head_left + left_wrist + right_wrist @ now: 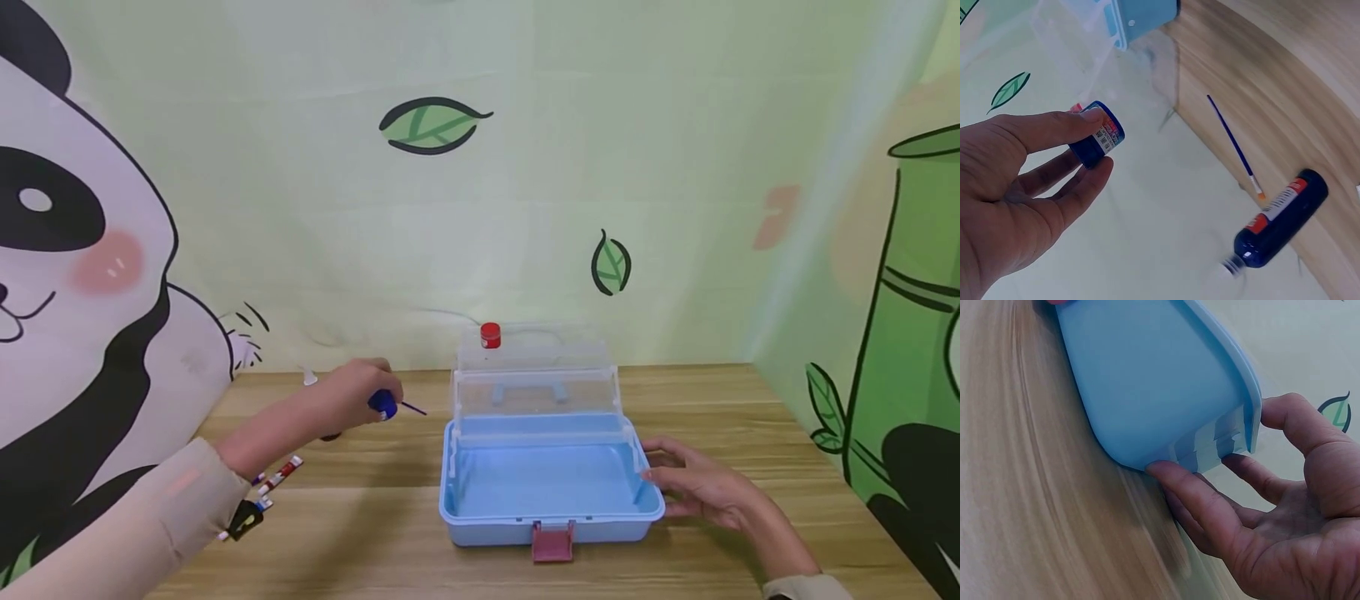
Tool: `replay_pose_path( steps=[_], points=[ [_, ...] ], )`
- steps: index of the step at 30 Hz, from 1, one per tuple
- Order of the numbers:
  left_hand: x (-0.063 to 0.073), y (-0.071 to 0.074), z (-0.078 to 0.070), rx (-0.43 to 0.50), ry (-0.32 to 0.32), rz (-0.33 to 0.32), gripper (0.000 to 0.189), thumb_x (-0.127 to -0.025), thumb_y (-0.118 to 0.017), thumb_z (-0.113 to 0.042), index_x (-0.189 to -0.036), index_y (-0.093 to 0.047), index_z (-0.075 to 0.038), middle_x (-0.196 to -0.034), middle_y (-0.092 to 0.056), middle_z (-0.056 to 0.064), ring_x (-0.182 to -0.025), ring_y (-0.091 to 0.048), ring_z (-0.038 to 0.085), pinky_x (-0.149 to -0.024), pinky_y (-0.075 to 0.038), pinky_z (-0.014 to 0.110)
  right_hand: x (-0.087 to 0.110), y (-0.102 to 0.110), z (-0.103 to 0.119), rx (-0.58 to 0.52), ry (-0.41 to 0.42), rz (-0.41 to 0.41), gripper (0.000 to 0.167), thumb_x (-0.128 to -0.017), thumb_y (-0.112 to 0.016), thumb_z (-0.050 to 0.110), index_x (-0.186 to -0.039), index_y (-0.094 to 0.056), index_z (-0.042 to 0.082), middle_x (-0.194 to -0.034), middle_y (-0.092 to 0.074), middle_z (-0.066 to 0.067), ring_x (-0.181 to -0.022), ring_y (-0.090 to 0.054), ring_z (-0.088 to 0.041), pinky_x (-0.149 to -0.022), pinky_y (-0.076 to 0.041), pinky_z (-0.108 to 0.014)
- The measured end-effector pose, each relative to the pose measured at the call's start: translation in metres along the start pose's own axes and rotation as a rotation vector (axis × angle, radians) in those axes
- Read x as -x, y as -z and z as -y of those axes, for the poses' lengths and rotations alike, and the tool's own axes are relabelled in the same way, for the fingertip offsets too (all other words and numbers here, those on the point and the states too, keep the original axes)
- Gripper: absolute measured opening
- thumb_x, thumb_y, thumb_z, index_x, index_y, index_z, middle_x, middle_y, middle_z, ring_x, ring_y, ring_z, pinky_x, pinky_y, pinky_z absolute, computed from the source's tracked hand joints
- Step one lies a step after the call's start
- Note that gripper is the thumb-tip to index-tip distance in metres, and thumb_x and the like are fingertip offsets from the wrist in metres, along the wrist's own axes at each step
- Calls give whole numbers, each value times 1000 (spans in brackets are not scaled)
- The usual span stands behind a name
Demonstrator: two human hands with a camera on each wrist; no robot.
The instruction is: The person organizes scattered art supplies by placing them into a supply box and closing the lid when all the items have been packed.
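My left hand [356, 392] pinches a small blue paint jar [1100, 134] between thumb and fingers, raised above the table left of the box. A blue-handled paintbrush [1229, 137] lies on the table, beside a dark blue bottle [1282, 219] with a pale top. At the centre stands a light blue plastic storage box [555, 479], its clear lid [540, 350] tipped back and a pink latch [552, 543] hanging in front. My right hand [705, 487] holds the box's right end, fingers bent against its wall and rim. No contents show inside the box.
A red jar [491, 336] shows at the clear lid; whether on or behind it, I cannot tell. Paint tubes [281, 475] and a black object [245, 520] lie at the left, partly hidden by my sleeve. A printed cloth backdrop [525, 208] rises behind the wooden table [360, 517].
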State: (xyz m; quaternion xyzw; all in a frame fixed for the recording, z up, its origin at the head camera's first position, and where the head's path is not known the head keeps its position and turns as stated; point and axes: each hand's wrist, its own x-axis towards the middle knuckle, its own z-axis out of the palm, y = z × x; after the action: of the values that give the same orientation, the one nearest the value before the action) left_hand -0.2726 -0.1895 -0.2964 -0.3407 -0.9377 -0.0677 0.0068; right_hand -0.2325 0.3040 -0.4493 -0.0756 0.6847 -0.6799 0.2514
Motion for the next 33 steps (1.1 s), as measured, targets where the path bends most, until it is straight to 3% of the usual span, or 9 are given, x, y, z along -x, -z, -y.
replay_pose_path(
  steps=[13, 18, 23, 33],
  points=[
    [-43, 15, 0, -25, -94, 12, 22, -84, -85, 8, -102, -78, -3, -101, -71, 11, -99, -70, 29, -85, -63, 37, 1, 4, 4, 31, -23, -2, 67, -104, -65, 13, -156, -28, -8, -149, -42, -30, -116, -66, -29, -93, -62, -52],
    [-61, 31, -2, -66, -81, 45, 21, -85, -85, 6, -102, -78, -2, -103, -73, 11, -102, -70, 29, -87, -62, 38, 0, 3, 1, 23, -19, 3, 62, -105, -64, 13, -154, -33, -7, -147, -46, -26, -117, -65, -28, -92, -62, -51],
    [-81, 45, -7, -80, -21, 101, 22, -88, -84, 4, -108, -78, -2, -110, -76, 14, -107, -70, 30, -90, -61, 38, 0, 5, 0, 8, -23, 3, 61, -105, -64, 13, -154, -33, -6, -147, -45, -26, -118, -63, -27, -93, -62, -51],
    [-90, 51, -6, -114, 15, 166, 21, -89, -84, 2, -109, -77, -1, -110, -75, 13, -104, -69, 28, -92, -61, 39, 0, 1, 0, -18, -44, 0, 63, -104, -65, 11, -155, -32, -6, -147, -45, -26, -117, -65, -27, -92, -62, -51]
  ],
)
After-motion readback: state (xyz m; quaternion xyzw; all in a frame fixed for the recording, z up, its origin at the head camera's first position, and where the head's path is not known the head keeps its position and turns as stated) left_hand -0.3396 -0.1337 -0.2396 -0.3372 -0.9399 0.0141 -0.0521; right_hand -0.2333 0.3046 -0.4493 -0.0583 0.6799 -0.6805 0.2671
